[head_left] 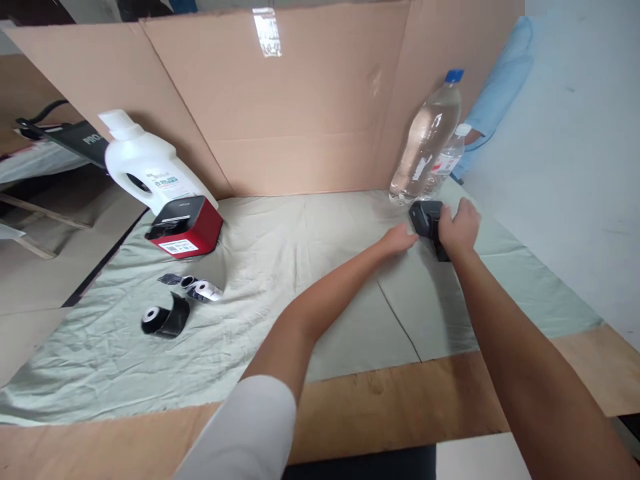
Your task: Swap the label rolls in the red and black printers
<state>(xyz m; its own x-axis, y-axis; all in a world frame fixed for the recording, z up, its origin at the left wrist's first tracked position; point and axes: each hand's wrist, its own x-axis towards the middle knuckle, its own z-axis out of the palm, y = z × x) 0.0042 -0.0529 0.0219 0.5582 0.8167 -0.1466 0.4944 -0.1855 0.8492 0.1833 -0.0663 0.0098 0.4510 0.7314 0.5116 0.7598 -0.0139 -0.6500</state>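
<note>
Both our hands are on the small black device (425,219), far right of the surface (400,400), just in front of the bottles. Right hand (460,230) is closed over its right and near side, fingers wrapped on top. Left hand (400,239) has its fingertips against the device's left near edge; fingers look loosely curled, and we cannot tell whether it grips or only touches.

The device lies flat on the pale green cloth (280,280). The long axis seems to run from far-left to near-right, with the exposed end pointing away from us toward the left; most of the near end is hidden under the right hand, so we cannot tell more.

Just behind it stand a large clear bottle with blue cap (427,140) and a smaller clear bottle (447,160), close together against the cardboard wall (300,113).

Well apart, on the left of the cloth: a red and black box-shaped device (186,228), a white jug (145,163) leaning behind it, and nearer to us two small rolls, one white (205,289), one in a black holder (165,318).

A blue sleeve (500,80) of another person shows beyond the cardboard at right.
</note>
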